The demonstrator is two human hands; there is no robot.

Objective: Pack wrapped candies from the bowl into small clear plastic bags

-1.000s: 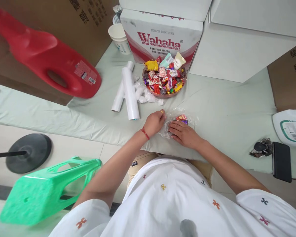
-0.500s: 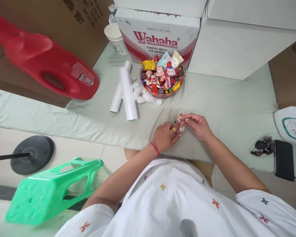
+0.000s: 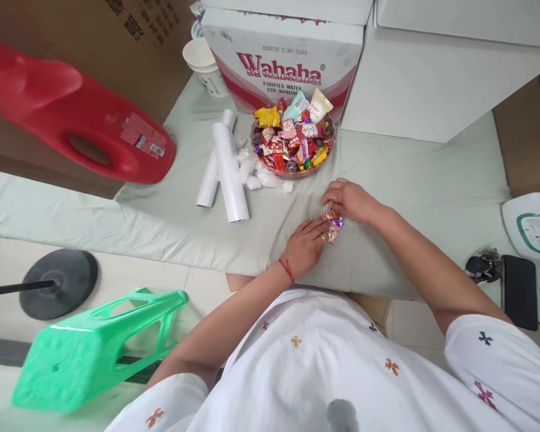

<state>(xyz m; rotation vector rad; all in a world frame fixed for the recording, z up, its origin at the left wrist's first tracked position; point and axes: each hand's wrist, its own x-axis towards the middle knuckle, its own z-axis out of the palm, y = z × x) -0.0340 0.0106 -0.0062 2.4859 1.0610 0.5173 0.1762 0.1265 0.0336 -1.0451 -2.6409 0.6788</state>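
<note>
A small cluster of wrapped candies (image 3: 333,233), red-and-white with some shiny purple, lies on the cloth near the table's front edge. Clear plastic film (image 3: 348,222) shows around it, like a small bag. My left hand (image 3: 306,243), with a ring and a red string bracelet, holds the cluster from the left, its fingers pressed against the candies. Over the far end of the cluster, my right hand (image 3: 348,200) has its fingers curled and pinched at the plastic. Its fingertips are partly hidden. A bowl of assorted candies (image 3: 292,171) stands beyond both hands.
Two white rolls (image 3: 230,180) and several small white plastic-wrapped bundles (image 3: 265,175) lie left of the bowl. Behind stand a Wahaha carton (image 3: 279,66) and paper cups (image 3: 209,75). A red jug (image 3: 130,150) is at left; keys (image 3: 481,264) and a phone (image 3: 519,291) are at right.
My right hand has moved up and away from me, its fingers now more curled. My left fingers have flattened over the candies, and a purple wrapper now shows.
</note>
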